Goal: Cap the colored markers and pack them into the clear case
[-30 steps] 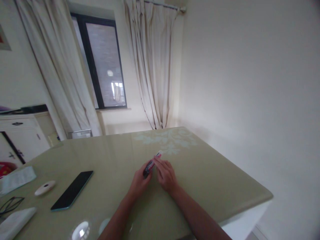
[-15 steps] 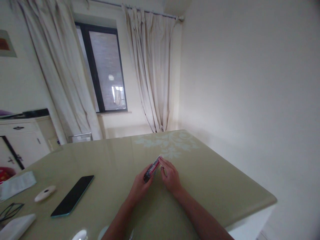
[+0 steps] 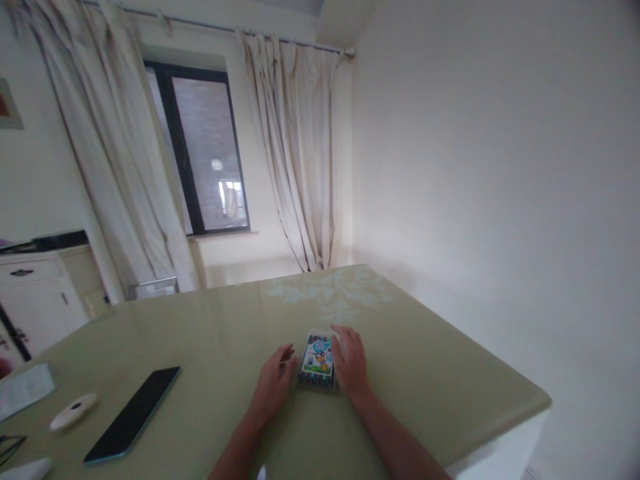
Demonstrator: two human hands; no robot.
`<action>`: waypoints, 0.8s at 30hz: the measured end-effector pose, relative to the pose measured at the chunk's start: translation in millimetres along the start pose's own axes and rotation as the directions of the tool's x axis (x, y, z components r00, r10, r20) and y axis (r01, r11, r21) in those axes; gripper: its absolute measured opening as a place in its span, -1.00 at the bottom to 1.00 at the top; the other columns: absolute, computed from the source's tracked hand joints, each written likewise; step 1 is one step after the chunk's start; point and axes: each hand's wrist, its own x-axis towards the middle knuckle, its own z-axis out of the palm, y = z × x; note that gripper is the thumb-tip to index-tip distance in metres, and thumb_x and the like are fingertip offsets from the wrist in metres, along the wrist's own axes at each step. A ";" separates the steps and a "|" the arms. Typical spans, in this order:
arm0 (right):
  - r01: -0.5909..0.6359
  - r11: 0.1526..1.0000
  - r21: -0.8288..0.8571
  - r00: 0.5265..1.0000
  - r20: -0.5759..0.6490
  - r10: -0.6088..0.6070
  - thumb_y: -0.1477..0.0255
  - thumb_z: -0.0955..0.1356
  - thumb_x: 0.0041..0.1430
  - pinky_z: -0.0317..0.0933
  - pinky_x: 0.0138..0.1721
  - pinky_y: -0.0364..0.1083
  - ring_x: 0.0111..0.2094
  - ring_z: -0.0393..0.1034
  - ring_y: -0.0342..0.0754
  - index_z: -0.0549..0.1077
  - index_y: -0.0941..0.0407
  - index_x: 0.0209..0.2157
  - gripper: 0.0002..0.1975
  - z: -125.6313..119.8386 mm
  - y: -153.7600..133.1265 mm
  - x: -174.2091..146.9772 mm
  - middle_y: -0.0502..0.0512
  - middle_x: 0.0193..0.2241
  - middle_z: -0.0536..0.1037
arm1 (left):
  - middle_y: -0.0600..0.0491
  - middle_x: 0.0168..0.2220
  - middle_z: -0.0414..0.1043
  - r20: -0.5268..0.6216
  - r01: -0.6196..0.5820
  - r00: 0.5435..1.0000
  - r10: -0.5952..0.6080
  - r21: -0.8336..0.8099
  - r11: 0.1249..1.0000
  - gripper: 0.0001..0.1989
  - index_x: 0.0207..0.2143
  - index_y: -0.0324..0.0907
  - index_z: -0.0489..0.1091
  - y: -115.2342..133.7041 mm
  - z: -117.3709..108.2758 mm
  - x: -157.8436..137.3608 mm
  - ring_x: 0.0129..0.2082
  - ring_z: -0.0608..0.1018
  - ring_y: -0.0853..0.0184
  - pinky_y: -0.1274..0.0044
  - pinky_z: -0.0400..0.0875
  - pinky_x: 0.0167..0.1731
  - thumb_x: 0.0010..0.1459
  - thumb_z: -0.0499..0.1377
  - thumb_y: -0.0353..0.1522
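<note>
A flat clear case of colouring pens or crayons (image 3: 318, 359) lies face up on the tabletop, its picture label showing a yellow cartoon figure on blue and green. Dark and coloured ends run along its near and far edges. My left hand (image 3: 276, 375) rests just left of the case with its fingers loosely curved and apart, holding nothing. Against the right edge of the case lies my right hand (image 3: 351, 359), its fingers stretched forward and the thumb by the label.
The greenish table (image 3: 440, 373) has its right edge near a bare wall. Left of my hands lie a black phone (image 3: 134, 413), a white oval object (image 3: 74, 412), a pale sheet (image 3: 26, 392) and partly visible glasses (image 3: 10, 445). A white object (image 3: 27, 470) sits at the lower left.
The case went from being held tilted in my left hand to lying flat on the table. My left hand has let go. The view has tipped up slightly and turned right.
</note>
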 end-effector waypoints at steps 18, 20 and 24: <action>0.042 0.795 -0.604 0.943 0.287 0.167 0.64 0.16 0.26 0.03 0.30 0.16 0.25 0.32 0.19 0.48 0.21 0.18 -0.48 -15.1 49.0 36.3 0.36 0.21 0.46 | -0.04 -0.24 0.60 -0.005 -0.048 0.999 0.050 0.167 0.985 -0.57 0.16 -0.19 0.31 -0.8 0.1 0.7 -0.23 0.63 0.26 0.40 0.48 -0.10 0.31 -0.04 -0.25; 0.028 0.783 -0.621 0.948 0.265 0.176 0.67 0.12 0.25 0.00 0.31 0.21 0.28 0.28 0.22 0.47 0.22 0.18 -0.44 -24.1 65.6 46.5 0.38 0.24 0.42 | -0.04 -0.25 0.59 -0.002 -0.065 0.998 0.067 0.199 0.978 -0.57 0.16 -0.20 0.31 -0.1 0.7 0.4 -0.24 0.62 0.26 0.40 0.49 -0.12 0.33 -0.06 -0.27; 0.021 0.799 -0.601 0.981 0.168 0.101 0.68 0.11 0.25 0.01 0.32 0.18 0.29 0.27 0.19 0.49 0.22 0.17 -0.44 -21.3 62.9 43.7 0.35 0.23 0.44 | -0.11 -0.16 0.59 0.051 -0.149 0.989 0.140 0.296 0.944 -0.59 0.14 -0.19 0.37 6.8 7.9 -3.7 -0.13 0.61 0.18 0.29 0.47 -0.04 0.32 -0.02 -0.28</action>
